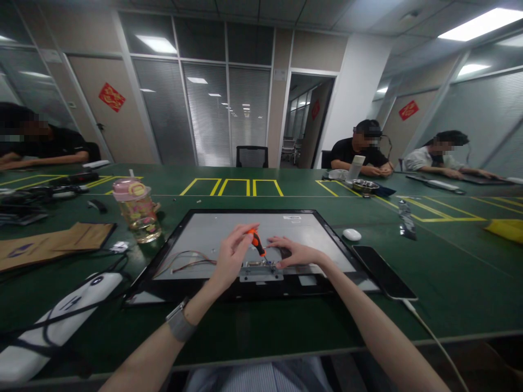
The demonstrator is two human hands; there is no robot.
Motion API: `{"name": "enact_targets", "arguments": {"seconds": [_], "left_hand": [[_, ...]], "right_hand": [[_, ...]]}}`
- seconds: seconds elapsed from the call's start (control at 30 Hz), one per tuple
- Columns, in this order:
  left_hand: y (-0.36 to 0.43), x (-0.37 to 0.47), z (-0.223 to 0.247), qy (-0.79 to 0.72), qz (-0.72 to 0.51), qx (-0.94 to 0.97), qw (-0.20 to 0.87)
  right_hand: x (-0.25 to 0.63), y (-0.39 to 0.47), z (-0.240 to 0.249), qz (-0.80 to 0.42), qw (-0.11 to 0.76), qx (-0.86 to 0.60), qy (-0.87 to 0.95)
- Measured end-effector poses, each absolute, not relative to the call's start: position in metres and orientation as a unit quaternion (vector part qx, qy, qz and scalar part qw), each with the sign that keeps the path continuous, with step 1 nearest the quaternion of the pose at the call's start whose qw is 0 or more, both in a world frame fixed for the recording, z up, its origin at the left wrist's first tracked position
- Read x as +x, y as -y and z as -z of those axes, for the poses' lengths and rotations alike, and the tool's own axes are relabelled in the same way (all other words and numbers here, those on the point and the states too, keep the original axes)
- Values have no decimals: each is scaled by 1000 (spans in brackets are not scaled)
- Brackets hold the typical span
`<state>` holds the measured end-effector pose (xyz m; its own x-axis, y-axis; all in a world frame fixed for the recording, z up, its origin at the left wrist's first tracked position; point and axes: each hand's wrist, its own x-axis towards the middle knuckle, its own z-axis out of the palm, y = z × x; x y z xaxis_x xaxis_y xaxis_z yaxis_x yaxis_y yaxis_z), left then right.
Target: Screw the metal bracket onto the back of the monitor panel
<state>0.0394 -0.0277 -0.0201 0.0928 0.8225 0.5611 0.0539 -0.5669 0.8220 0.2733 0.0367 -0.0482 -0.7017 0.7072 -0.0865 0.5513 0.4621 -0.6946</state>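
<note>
A flat panel with a black frame and grey back [245,228] lies on the green table in front of me. My left hand [235,253] has its fingers closed round the handle of an orange and black screwdriver [257,243]. The screwdriver leans, its tip down at a small metal bracket [260,272] at the panel's near edge. My right hand [298,253] rests just right of the tip, fingers spread, thumb at the bracket; whether it pinches anything small is hidden. Thin coloured wires [186,261] run over the panel's left part.
At the left are a drink bottle [139,209], a brown paper bag [57,245] and a white device with black cables [61,321]. On the right lie a phone with a cable [384,271] and a white case [352,234]. Several people sit across the table.
</note>
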Motion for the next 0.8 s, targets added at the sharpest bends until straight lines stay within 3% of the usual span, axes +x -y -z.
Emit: {"name": "enact_targets", "arguments": {"seconds": [0.2, 0.47, 0.67, 0.8], "left_hand": [[24, 40, 22, -352, -598, 667, 272], [26, 39, 21, -321, -591, 662, 330], [23, 39, 24, -342, -593, 673, 280], [27, 38, 20, -340, -585, 663, 319]], "right_hand": [[275, -38, 51, -358, 108, -373, 849], [274, -41, 59, -333, 135, -367, 858], [265, -43, 74, -252, 234, -385, 857], [262, -43, 78, -193, 213, -435, 853]]}}
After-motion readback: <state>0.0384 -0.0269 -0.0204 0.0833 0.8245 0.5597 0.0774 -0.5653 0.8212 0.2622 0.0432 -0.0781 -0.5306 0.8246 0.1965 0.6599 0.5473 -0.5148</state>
